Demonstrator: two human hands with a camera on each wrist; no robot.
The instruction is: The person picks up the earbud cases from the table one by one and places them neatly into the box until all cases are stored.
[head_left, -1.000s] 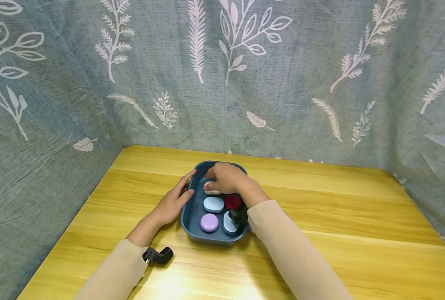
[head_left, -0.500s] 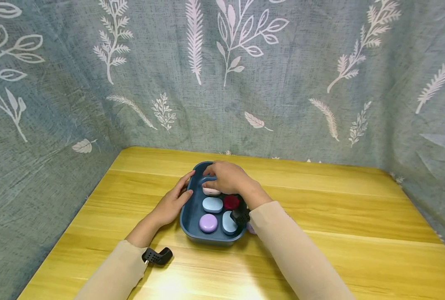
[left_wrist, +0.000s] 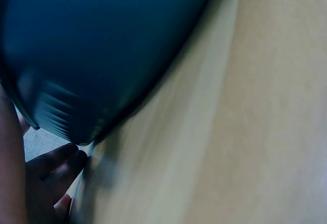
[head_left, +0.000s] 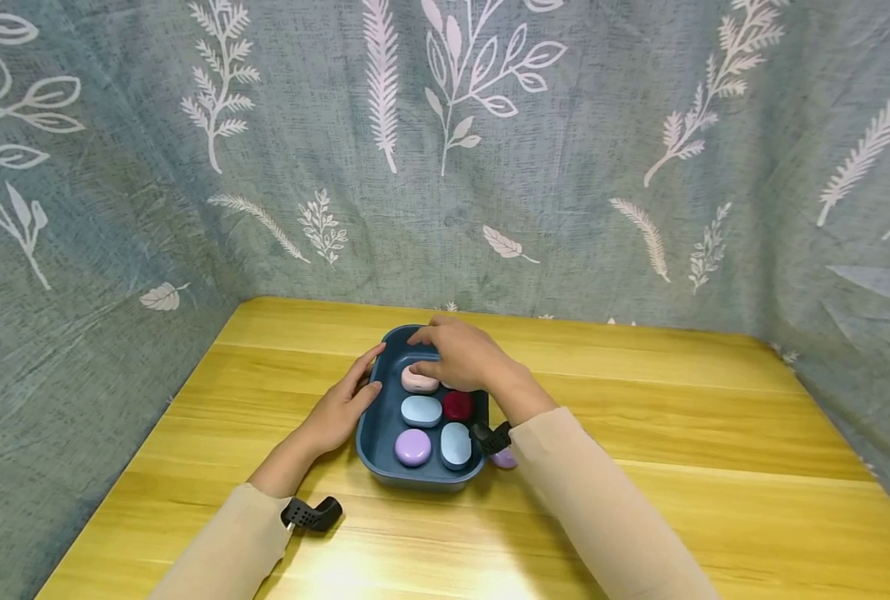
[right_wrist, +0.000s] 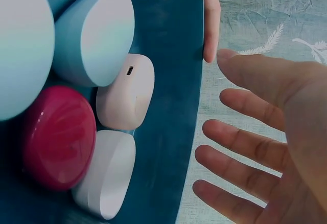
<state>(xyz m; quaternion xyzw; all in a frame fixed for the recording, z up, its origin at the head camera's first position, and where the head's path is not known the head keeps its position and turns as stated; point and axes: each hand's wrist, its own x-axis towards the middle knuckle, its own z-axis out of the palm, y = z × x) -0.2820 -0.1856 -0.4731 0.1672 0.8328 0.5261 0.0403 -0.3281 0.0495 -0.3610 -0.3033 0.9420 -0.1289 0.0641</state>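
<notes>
A dark blue bin [head_left: 422, 482] holds several earbud charging cases. My left hand [head_left: 337, 412] rests against the bin's left side with its fingers extended, at the rim. My right hand [head_left: 463, 354] hovers over the far part of the bin, fingers spread, holding nothing. Below its thumb lies a pale pink case [head_left: 417, 381], whose charging port shows in the right wrist view. Beside it a white case [right_wrist: 104, 175] is mostly hidden by the hand in the head view. Nearer me sit a dark red case [head_left: 457, 406], light blue cases [head_left: 421, 412] and a round purple case [head_left: 412, 447].
Another purple item [head_left: 504, 457] lies on the wooden table [head_left: 685, 433] just outside the bin's right side, partly covered by the right wrist strap. A leaf-patterned curtain [head_left: 565, 208] hangs behind the table and along its sides.
My right hand has let go of the pale pink case, spread its fingers and lifted slightly away to the right. The left hand has stayed at the bin's side.
</notes>
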